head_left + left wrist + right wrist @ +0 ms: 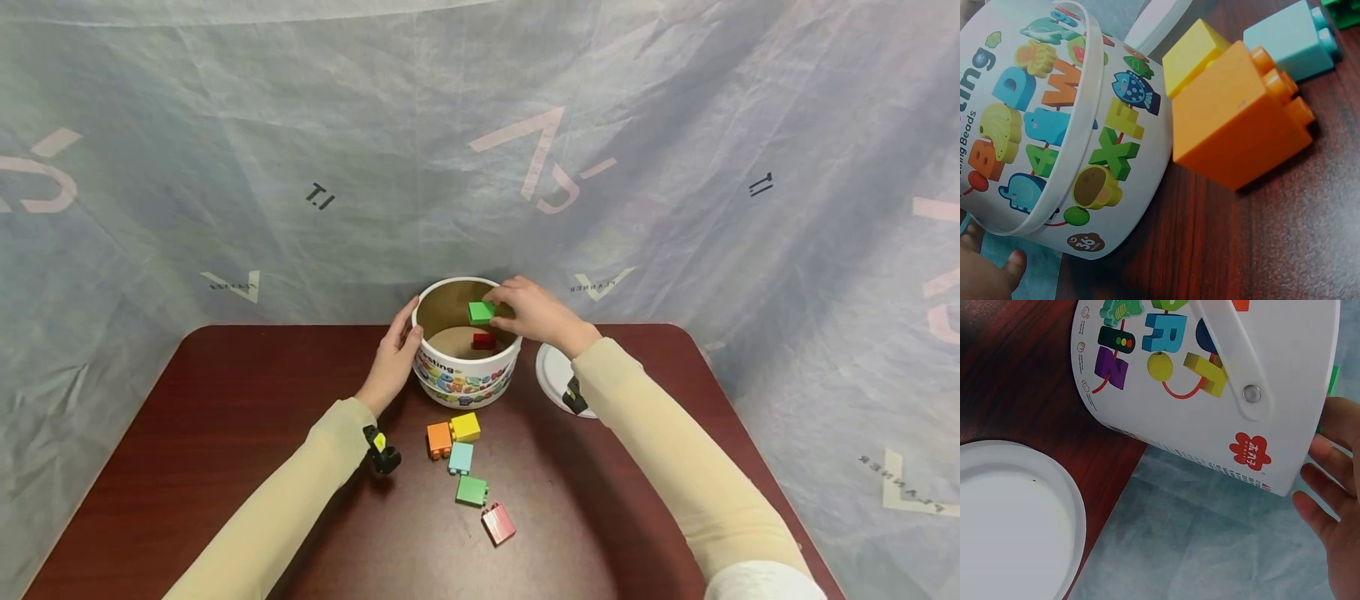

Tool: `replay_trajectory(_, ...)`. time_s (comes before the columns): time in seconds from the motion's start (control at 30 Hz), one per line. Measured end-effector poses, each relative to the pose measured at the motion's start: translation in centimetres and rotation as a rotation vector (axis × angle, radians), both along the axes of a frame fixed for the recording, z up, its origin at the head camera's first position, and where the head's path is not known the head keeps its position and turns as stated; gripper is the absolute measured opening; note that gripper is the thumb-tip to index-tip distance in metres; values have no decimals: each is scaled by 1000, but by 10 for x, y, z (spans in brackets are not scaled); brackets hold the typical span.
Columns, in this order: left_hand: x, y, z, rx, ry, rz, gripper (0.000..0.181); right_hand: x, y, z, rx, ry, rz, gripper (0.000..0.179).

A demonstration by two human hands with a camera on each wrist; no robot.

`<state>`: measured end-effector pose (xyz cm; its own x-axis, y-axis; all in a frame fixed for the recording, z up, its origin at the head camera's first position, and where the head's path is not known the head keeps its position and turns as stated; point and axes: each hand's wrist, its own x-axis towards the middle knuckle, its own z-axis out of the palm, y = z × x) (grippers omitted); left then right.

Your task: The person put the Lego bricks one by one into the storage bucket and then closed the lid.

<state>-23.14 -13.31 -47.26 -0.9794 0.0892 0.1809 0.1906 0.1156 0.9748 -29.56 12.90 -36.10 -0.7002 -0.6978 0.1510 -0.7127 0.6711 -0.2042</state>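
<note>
A white bucket (467, 398) with colourful letter and animal pictures stands lidless at the back of the table. My left hand (393, 360) rests against its left side, fingers and thumb near the rim. My right hand (542, 312) reaches over the right of the rim and pinches a green building block (481, 313) above the inside. A red block (483, 342) lies on the bucket floor. In the right wrist view, only a sliver of the green block (1334, 380) shows past the bucket wall.
In front of the bucket lie an orange block (439, 441), a yellow block (466, 427), a light blue block (461, 458), another green block (472, 491) and a pinkish-red block (498, 524). A round white lid (553, 375) lies right of the bucket, partly under my right forearm. A grey cloth (420, 167) hangs behind.
</note>
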Motion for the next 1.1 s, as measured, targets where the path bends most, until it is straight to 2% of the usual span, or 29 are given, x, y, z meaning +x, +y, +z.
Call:
replay_trajectory(0.53, 1, 1, 1, -26, 4, 2, 56, -5, -3, -9, 35, 89, 46, 33)
replay_trajectory(0.9, -1, -2, 2, -37, 0, -1, 56, -7, 1, -14, 41, 53, 53, 33)
replay_trajectory(1.1, -2, -2, 1, -46, 4, -1, 56, -4, 7, -13, 18, 64, 62, 28)
